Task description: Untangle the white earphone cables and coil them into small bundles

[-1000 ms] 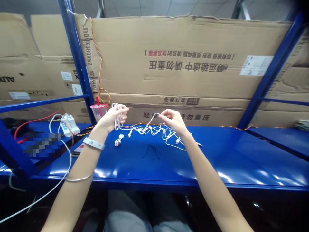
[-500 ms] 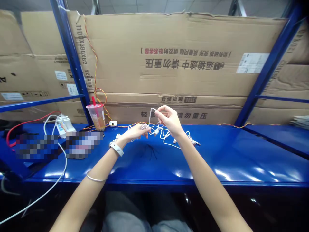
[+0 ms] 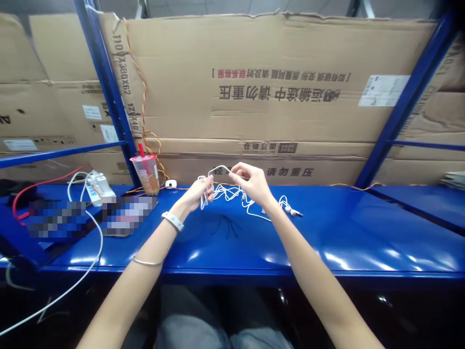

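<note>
Head view: left hand has risen, now clenching a looped white earphone cable; right hand pinches the same cable.

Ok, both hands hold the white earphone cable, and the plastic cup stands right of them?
No: the plastic cup stands left of the hands, not right, in the head view. The left hand and right hand do hold the white earphone cable.

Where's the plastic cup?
The plastic cup stands on the blue shelf in the head view, left of the person's left hand, by the blue upright post.
</note>
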Tool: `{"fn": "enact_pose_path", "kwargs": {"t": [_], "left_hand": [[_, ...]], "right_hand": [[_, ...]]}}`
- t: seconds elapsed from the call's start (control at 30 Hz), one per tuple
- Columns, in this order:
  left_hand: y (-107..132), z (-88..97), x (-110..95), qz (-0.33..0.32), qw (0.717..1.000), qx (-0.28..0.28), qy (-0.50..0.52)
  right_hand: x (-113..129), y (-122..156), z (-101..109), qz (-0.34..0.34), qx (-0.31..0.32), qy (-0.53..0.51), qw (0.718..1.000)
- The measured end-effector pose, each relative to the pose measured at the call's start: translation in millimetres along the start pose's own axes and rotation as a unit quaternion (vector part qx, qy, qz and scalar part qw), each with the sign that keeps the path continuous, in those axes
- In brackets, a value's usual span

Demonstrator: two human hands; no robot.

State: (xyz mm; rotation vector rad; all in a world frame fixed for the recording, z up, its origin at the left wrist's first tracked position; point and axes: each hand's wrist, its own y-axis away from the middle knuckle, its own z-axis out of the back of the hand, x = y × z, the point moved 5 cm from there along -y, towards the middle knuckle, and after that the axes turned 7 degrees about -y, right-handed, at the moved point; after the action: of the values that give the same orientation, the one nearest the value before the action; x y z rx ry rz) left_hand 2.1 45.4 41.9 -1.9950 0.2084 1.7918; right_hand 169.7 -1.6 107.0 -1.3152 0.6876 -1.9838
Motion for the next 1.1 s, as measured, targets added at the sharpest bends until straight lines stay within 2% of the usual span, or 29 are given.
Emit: {"fn": "enact_pose_path", "kwargs": {"t": [0.1,0.27,0.37,0.43,0.53,0.67,0.8,0.93,1.0,1.1], "left_hand": [[-0.4,-8.0,-0.7,0.021,0.990,0.016,0.137],[0.4,-6.2,-3.6,0.022,0.971,-0.082,0.222],[-0.4,-0.9,-5.0,0.002,0.960,-0.110,0.258],[0.9,6.7,-8.9,-0.019,0.949,-0.129,0.286],[7.2,19.5,-20.3,-0.049,0.938,-0.139,0.314],[16.7,25.8,-34.3,-0.064,0.942,-0.108,0.310],[18.0,17.4,-33.8,-0.035,0.969,-0.065,0.236],[15.7,8.8,-27.2,-0.040,0.996,-0.072,0.037],[15.3,3.1,-23.7,-0.045,0.994,-0.070,-0.064],[16.0,-9.3,-18.1,-0.052,0.984,-0.036,-0.169]], "right_hand": [[0.6,2.6,-16.9,0.033,0.061,0.027,0.997],[-1.1,11.7,-52.9,0.095,0.159,0.140,0.973],[-3.3,15.5,-64.3,0.103,0.181,0.165,0.964],[-6.5,14.7,-63.0,0.084,0.172,0.145,0.971],[-17.4,9.9,-51.4,0.018,0.143,0.130,0.981],[-29.3,4.6,-35.7,-0.028,0.138,0.110,0.984],[-36.5,3.7,-26.9,-0.080,0.129,0.040,0.988],[-37.0,5.8,-27.3,-0.149,0.129,-0.141,0.970],[-35.0,5.9,-27.0,-0.167,0.106,-0.198,0.960],[-34.7,7.3,-29.7,-0.196,0.073,-0.243,0.947]]}}
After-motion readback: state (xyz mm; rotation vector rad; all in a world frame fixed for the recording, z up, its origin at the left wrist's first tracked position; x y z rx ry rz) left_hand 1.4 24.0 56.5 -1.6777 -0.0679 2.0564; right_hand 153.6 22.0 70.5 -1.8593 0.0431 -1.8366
